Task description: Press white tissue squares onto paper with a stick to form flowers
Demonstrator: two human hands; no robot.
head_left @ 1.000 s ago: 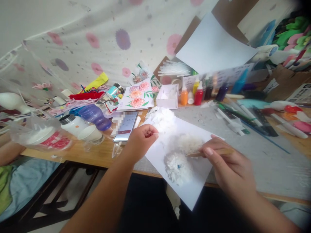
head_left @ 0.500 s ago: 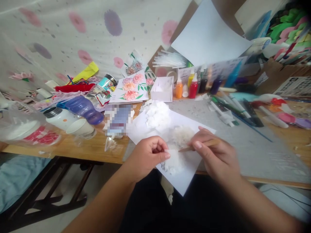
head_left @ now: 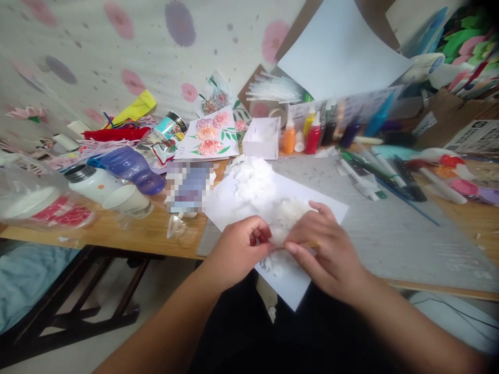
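Over a white paper sheet (head_left: 323, 195), my left hand (head_left: 244, 246) is closed in a pinch on a small white paper piece, which is mostly hidden now. Close against it, my right hand (head_left: 327, 244) grips a thin tan stick (head_left: 310, 243); the stick's tip is covered by the fingers. The fingertips of both hands nearly meet. Behind them lie a white pile of paper bits (head_left: 253, 179) and an off-white fluffy heap (head_left: 290, 210). More white scraps (head_left: 273, 265) rest on the sheet below my hands.
Left of the sheet are a blurred-out phone (head_left: 191, 187), a paper cup (head_left: 127, 200) and a white bottle (head_left: 93, 182). Paint bottles (head_left: 312, 136) and a white box (head_left: 261, 137) stand at the back. Pens (head_left: 362, 179) lie on the grey mat (head_left: 409, 244) to the right.
My right hand has moved left with the stick, up to my left fingertips. The white paper piece, visible between the hands before, is now largely covered. The view has shifted slightly.
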